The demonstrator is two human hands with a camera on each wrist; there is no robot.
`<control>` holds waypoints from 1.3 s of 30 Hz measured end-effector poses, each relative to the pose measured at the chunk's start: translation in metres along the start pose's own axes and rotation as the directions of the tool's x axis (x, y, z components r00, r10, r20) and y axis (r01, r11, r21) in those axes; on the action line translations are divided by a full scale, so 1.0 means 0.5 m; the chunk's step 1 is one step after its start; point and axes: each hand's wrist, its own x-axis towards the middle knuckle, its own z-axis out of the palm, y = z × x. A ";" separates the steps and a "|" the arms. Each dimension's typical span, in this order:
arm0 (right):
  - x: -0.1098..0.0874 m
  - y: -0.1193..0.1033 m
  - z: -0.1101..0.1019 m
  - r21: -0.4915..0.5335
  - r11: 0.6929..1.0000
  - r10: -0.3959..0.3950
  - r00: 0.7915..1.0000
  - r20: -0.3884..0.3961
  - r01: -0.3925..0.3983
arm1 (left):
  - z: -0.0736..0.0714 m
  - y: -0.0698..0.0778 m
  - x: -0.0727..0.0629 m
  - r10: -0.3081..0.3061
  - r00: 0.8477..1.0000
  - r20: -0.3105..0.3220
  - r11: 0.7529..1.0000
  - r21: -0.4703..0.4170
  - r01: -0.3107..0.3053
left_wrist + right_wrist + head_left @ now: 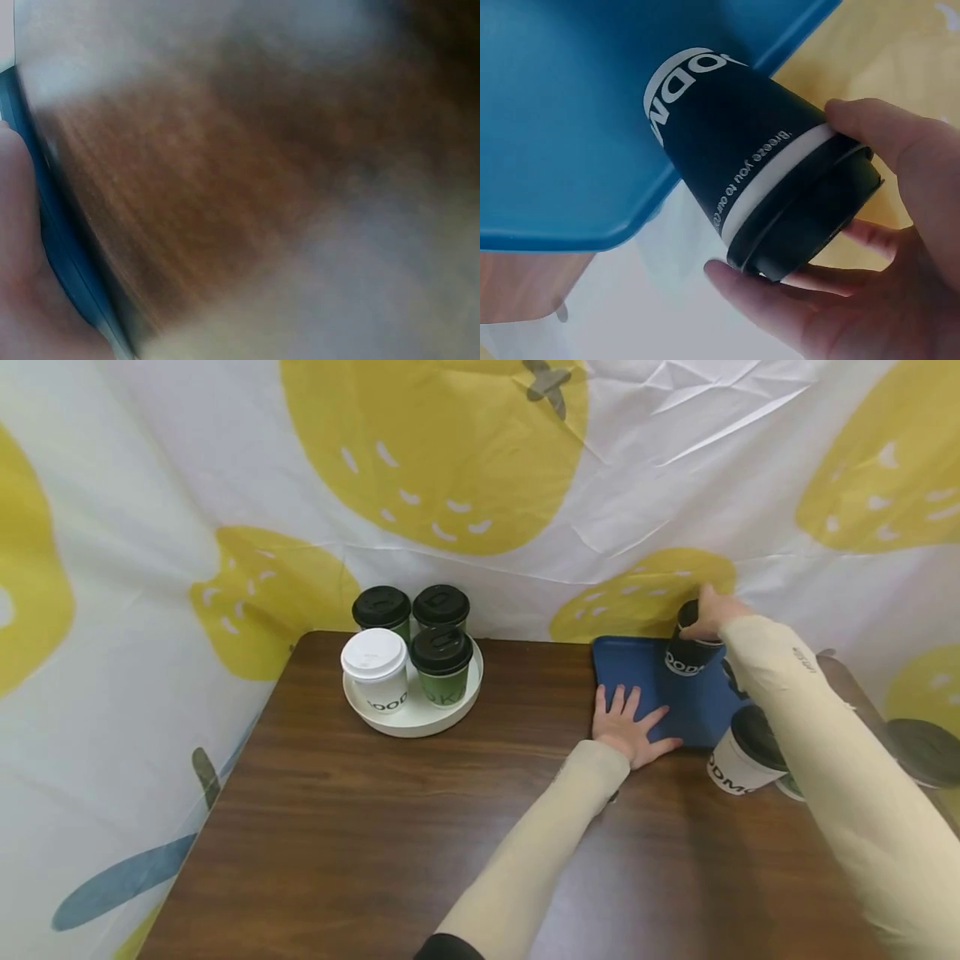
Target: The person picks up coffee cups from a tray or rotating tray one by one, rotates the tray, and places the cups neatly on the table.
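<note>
At the back right of the blue tray (630, 662), my right hand (716, 612) grips a black paper coffee cup (684, 658) by its lidded top. In the right wrist view, thumb and fingers (761, 296) hold the cup (731, 139) around its black lid; its base is over the tray (562, 135). My left hand (628, 728) lies with fingers spread on the tray's front left edge. Only part of that hand (19, 247) shows in the left wrist view, beside the tray's rim (71, 255).
A white cup with a black lid (742, 756) stands in front of the tray; a cup behind it is mostly hidden by my sleeve. Another dark lid (926, 752) is farther right. On the left, a round white plate (420, 727) bears several lidded cups. A patterned cloth hangs behind the table.
</note>
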 end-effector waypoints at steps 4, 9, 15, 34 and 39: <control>-0.002 0.000 -0.005 -0.006 0.999 -0.042 0.999 -0.017 0.042 | 0.003 0.005 0.007 0.006 1.000 0.021 1.000 -0.002 -0.005; -0.050 -0.021 -0.021 0.017 0.996 -0.090 0.993 -0.082 0.092 | 0.002 0.000 0.004 0.007 1.000 0.023 1.000 -0.008 -0.007; -0.162 -0.036 -0.005 -0.003 0.980 -0.194 0.960 -0.203 0.197 | 0.001 -0.016 0.004 0.024 1.000 0.015 0.999 -0.049 -0.023; -0.302 -0.071 0.112 -0.138 0.886 -0.464 0.845 -0.266 0.443 | -0.022 -0.085 0.031 0.123 0.989 0.080 0.933 -0.348 -0.088; -0.292 -0.073 0.132 -0.169 0.878 -0.479 0.832 -0.280 0.448 | -0.033 -0.109 0.040 0.171 0.985 0.034 0.908 -0.393 -0.144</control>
